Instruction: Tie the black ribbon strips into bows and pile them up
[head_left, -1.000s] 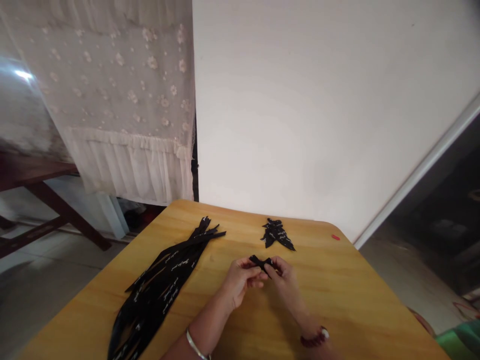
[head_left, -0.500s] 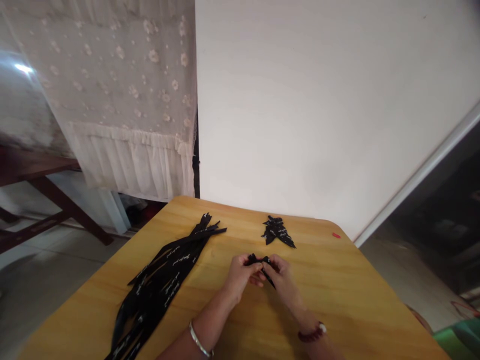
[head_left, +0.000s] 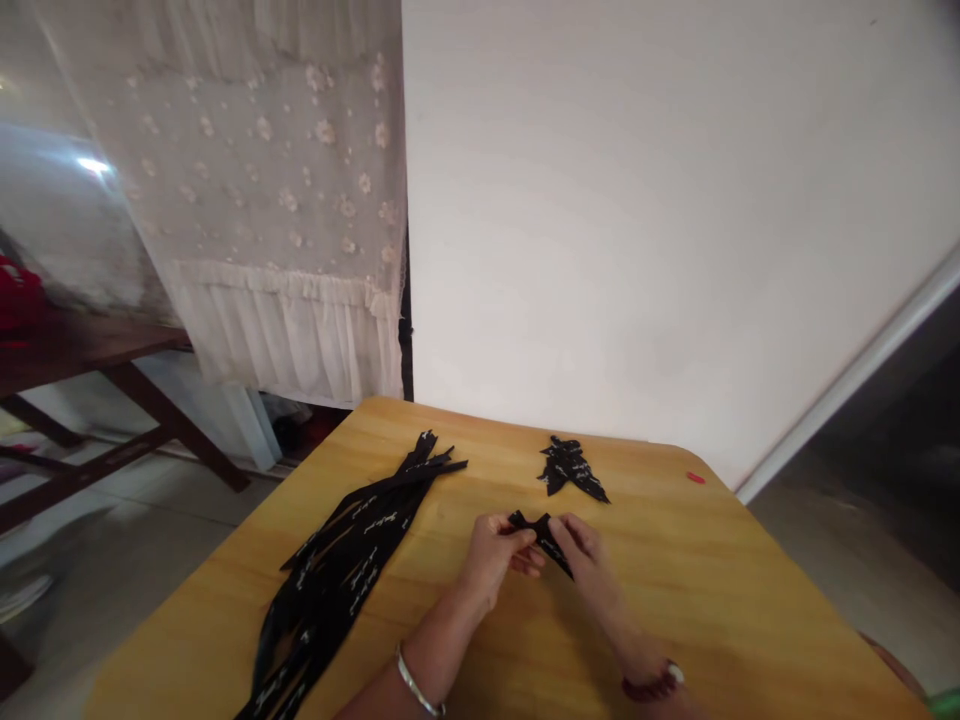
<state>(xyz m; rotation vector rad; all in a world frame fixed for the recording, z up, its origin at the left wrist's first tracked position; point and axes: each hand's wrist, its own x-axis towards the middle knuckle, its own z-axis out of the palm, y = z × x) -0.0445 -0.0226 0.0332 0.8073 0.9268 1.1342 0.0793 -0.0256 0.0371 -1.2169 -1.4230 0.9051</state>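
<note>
A short black ribbon [head_left: 553, 549] with white lettering is stretched between my two hands above the table. My left hand [head_left: 496, 556] pinches one end between thumb and fingers. My right hand [head_left: 583, 556] grips the other part, and a tail of the ribbon slants down beside its fingers. Behind them lies a small pile of black ribbon bows [head_left: 571, 468] with white marks. To the left, a bundle of long black ribbons [head_left: 352, 550] with white script runs down to the near edge of the view.
The wooden table [head_left: 675, 590] stands against a white panel [head_left: 637, 220]. Near its far right corner lies a small red object [head_left: 695, 478]. A lace curtain [head_left: 292, 200] hangs at the back left, beside a dark brown wooden table [head_left: 97, 352].
My hands have moved slightly apart, and the ribbon between them is drawn out more, showing its lettering. The whole view has shifted a little to the left.
</note>
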